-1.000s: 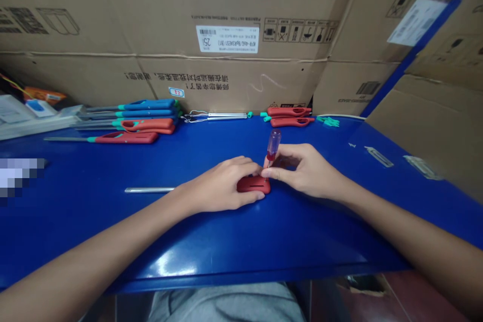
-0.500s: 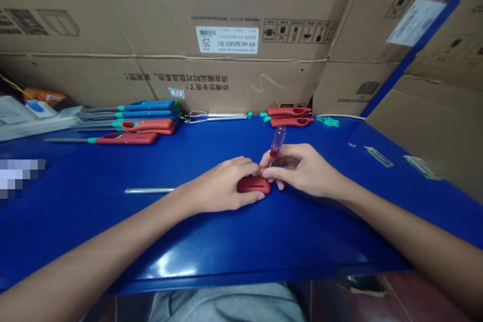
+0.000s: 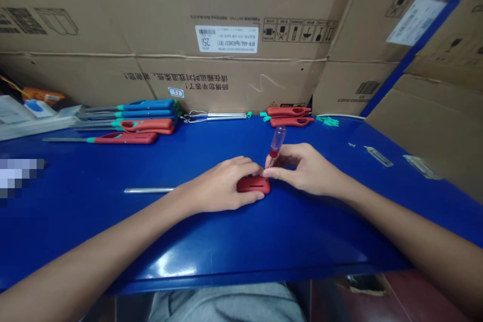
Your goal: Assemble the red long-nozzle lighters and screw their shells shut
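Observation:
A red gas lighter [image 3: 252, 185] lies on the blue table, its metal tube pointing left from under my left wrist. My left hand [image 3: 230, 183] is closed over the lighter's handle and presses it to the tabletop; its palm hides the middle part. In my right hand [image 3: 307, 171] is a screwdriver [image 3: 278, 140] with a clear purple and red handle, pinched low by thumb and fingers. The screwdriver stands nearly upright, slightly tilted, with its tip at the right end of the red handle. Whether a screw sits under the tip is too small to tell.
Several blue lighters [image 3: 151, 105] and red lighters [image 3: 126, 138] lie at the back left. Metal tubes with wires [image 3: 226, 116], red handle shells [image 3: 290, 122] and green parts [image 3: 327, 121] line the cardboard wall [image 3: 241, 0]. Small clear pieces [image 3: 378, 156] lie to the right.
The fingers of my right hand have shifted slightly around the screwdriver, which stays at the same end of the lighter. My left hand keeps its place.

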Demonstrator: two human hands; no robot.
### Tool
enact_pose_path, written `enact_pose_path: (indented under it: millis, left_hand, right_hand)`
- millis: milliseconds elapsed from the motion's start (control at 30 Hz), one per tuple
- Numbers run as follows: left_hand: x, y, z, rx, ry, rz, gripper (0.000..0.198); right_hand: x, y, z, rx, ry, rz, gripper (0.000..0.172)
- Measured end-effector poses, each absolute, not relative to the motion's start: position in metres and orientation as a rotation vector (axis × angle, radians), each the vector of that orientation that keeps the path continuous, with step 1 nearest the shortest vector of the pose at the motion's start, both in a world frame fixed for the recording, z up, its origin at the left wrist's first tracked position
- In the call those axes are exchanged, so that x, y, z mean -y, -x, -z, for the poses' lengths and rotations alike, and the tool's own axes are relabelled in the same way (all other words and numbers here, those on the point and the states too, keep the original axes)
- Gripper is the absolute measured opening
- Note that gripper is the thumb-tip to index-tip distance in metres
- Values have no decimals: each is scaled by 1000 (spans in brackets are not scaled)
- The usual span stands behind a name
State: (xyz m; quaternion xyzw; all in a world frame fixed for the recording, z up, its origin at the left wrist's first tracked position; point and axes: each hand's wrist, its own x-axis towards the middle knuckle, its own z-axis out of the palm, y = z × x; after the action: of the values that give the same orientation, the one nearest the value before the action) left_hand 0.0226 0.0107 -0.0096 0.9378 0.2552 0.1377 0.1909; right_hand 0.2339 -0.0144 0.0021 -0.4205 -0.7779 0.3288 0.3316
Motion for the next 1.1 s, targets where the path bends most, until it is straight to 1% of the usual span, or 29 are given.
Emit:
enact_pose_path:
  millis: [133,200,300,433,500,667,767,900,1100]
  left_hand:
    - [-12,-22,12,-711,-2620,-409,21]
    - [-12,-22,12,-698,-2615,-418,20]
    - [-12,-22,13,-689,-2616,-414,20]
    - [-12,-22,12,-703,-2610,-383,27]
    - [-11,-22,11,-705,-2609,-374,28]
    - [-12,-22,11,-707,-2616,-380,24]
    - [-12,-22,11,-704,-2619,-381,25]
    - [-12,-22,10,-702,-2619,-387,24]
    - [-11,-23,11,-721,-2621,-384,21]
  right_hand:
    - [15,-229,5,2044,1099,-713,18]
    - [16,-226,8,2034,1097,-702,19]
    - [16,-225,9,1997,1070,-808,17]
    - [15,-229,5,1990,1049,-949,9]
    - [15,-232,1,2021,1051,-1001,8]
    - [15,-238,-8,2181,1070,-1042,16]
    - [14,-239,-9,2209,1053,-969,16]
    - [13,-235,-3,2181,1050,-813,11]
    - [13,-228,9,2170,1061,-524,19]
